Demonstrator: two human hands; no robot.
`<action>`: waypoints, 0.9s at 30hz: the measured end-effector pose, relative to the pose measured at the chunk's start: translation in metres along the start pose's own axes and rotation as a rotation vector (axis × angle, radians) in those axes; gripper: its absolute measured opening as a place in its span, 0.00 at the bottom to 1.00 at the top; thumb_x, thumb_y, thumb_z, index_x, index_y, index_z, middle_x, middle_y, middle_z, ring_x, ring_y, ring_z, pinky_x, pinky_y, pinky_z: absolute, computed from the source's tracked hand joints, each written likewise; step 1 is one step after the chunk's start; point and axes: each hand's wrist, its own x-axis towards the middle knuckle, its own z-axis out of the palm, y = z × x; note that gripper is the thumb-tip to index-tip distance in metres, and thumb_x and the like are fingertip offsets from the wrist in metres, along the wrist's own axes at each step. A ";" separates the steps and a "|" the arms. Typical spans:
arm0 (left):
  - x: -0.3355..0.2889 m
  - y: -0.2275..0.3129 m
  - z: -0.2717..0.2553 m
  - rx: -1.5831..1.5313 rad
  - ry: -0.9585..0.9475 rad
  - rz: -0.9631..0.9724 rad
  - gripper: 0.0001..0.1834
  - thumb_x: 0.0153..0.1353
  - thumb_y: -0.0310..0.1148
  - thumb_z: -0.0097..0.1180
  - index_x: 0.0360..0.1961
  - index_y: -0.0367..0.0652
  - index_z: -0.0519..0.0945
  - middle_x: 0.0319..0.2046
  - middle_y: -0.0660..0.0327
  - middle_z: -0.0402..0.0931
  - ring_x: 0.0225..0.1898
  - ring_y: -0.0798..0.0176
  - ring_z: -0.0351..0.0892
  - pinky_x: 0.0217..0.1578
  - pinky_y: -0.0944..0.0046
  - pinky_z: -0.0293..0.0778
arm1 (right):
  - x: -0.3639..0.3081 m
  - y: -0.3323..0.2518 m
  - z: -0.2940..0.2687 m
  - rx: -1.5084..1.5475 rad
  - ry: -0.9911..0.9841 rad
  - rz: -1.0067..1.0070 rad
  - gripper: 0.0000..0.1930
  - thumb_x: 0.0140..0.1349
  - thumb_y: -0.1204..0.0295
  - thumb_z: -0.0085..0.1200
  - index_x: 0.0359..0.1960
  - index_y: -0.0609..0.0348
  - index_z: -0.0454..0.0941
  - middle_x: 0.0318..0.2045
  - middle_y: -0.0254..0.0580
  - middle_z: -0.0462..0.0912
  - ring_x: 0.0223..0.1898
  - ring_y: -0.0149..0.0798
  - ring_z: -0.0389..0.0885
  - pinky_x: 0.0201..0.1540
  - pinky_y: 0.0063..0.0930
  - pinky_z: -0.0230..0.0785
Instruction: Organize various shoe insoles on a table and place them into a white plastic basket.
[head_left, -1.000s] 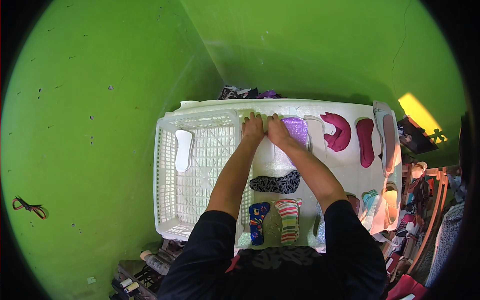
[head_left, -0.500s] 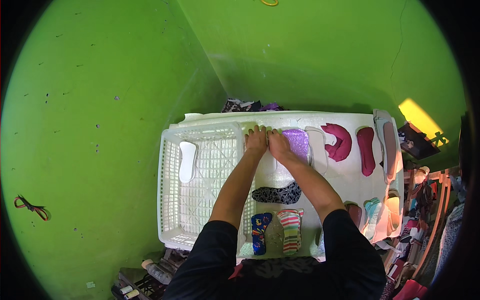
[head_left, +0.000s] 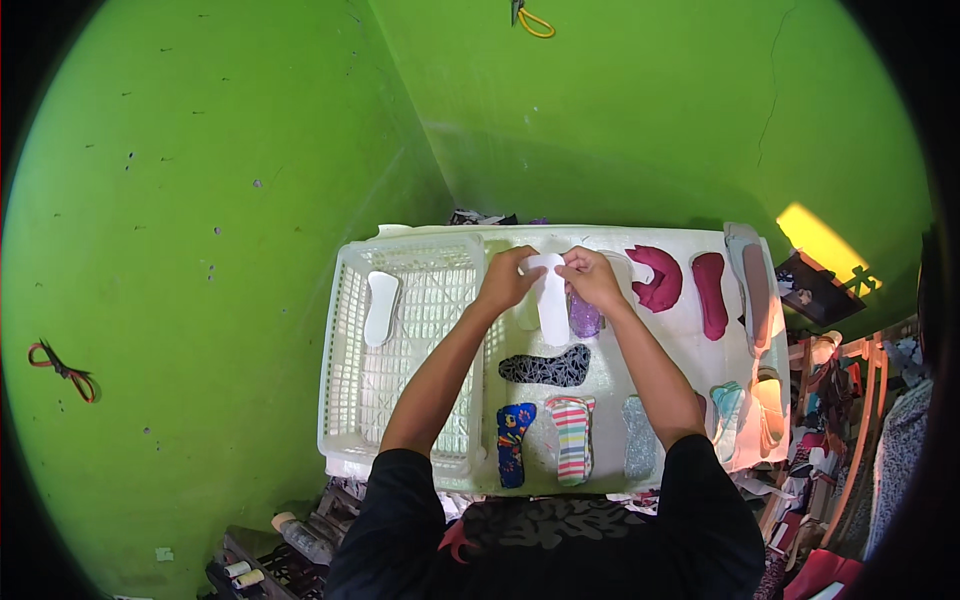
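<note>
Between my two hands is a white insole-shaped piece (head_left: 552, 310), raised over the far part of the table with its long end pointing toward me. The fingers of my left hand (head_left: 508, 280) pinch its far end from the left. On the right, my right hand (head_left: 590, 280) grips the same end with thumb and fingers. Beneath my right hand lie purple glittery pieces (head_left: 586, 320), partly covered. A black insole piece with pale lines (head_left: 546, 367) lies nearer to me. In the white plastic basket (head_left: 328, 400) on the left rests another white insole piece (head_left: 380, 310).
Along the near edge are blue patterned (head_left: 512, 445), striped (head_left: 571, 440) and silvery glitter pieces (head_left: 640, 440). Maroon pieces (head_left: 709, 295) and a grey strip stack (head_left: 750, 290) lie farther right. Green walls border the far and left sides. A cluttered rack (head_left: 840, 440) stands at right.
My hands were together, low at the far part of the table. Now they are apart, holding up a white insole piece. The view has shifted slightly.
</note>
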 end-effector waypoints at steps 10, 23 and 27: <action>-0.076 0.043 -0.013 -0.815 0.073 -0.300 0.08 0.59 0.31 0.59 0.36 0.36 0.78 0.29 0.63 0.79 0.31 0.74 0.74 0.35 0.71 0.72 | -0.074 -0.049 0.019 0.118 0.048 -0.078 0.05 0.57 0.77 0.58 0.32 0.64 0.75 0.25 0.39 0.80 0.25 0.27 0.78 0.27 0.20 0.72; -0.146 0.048 -0.051 -0.648 0.224 -0.382 0.10 0.54 0.33 0.63 0.32 0.36 0.80 0.27 0.63 0.78 0.28 0.72 0.74 0.29 0.70 0.70 | -0.108 -0.084 0.071 -0.102 -0.133 -0.304 0.14 0.52 0.79 0.58 0.42 0.59 0.74 0.34 0.36 0.76 0.29 0.25 0.74 0.30 0.20 0.70; -0.164 0.054 -0.062 -0.646 0.227 -0.371 0.11 0.56 0.30 0.61 0.38 0.37 0.77 0.30 0.63 0.78 0.31 0.72 0.75 0.33 0.71 0.70 | -0.107 -0.078 0.081 -0.194 -0.296 -0.288 0.09 0.54 0.79 0.56 0.37 0.60 0.78 0.26 0.32 0.76 0.28 0.23 0.72 0.30 0.18 0.67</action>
